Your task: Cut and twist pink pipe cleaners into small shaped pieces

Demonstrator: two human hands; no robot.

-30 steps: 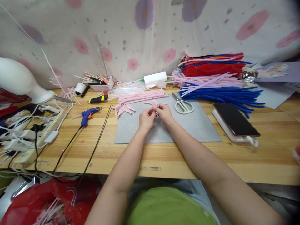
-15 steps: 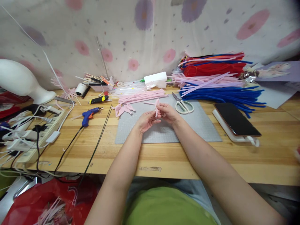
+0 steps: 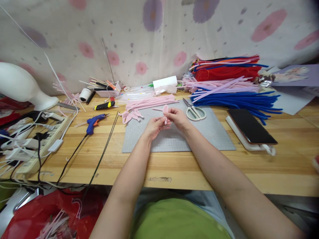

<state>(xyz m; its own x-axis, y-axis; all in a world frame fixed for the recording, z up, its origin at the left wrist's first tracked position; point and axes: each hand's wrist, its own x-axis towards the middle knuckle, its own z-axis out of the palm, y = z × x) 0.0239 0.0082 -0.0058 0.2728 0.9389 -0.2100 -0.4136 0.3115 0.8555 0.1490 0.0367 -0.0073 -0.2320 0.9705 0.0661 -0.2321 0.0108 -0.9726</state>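
Note:
A pink pipe cleaner [image 3: 165, 109], bent into a small loop, is pinched between both hands over the grey cutting mat [image 3: 209, 139]. My left hand [image 3: 156, 127] grips its lower end with closed fingers. My right hand [image 3: 177, 119] is closed around it near the loop, and some of the piece is hidden by the fingers. Another pink pipe cleaner [image 3: 157, 109] points left just behind the hands. Shaped pink pipe-cleaner pieces [image 3: 131, 116] lie at the mat's left corner. Straight pink pipe cleaners [image 3: 151, 102] lie along its back edge. Scissors [image 3: 195, 112] rest to the right.
On the left are a blue glue gun [image 3: 94, 123], a yellow-black cutter [image 3: 104, 105], a thin dark rod [image 3: 104, 149] and a power strip [image 3: 47, 146] with cables. Blue pipe cleaners [image 3: 236, 103] and a phone [image 3: 251, 126] occupy the right. A red bag [image 3: 87, 219] hangs below the table edge.
The loop of the pink pipe cleaner now looks rounder and turned more toward me. Both hands have shifted only slightly and keep their hold.

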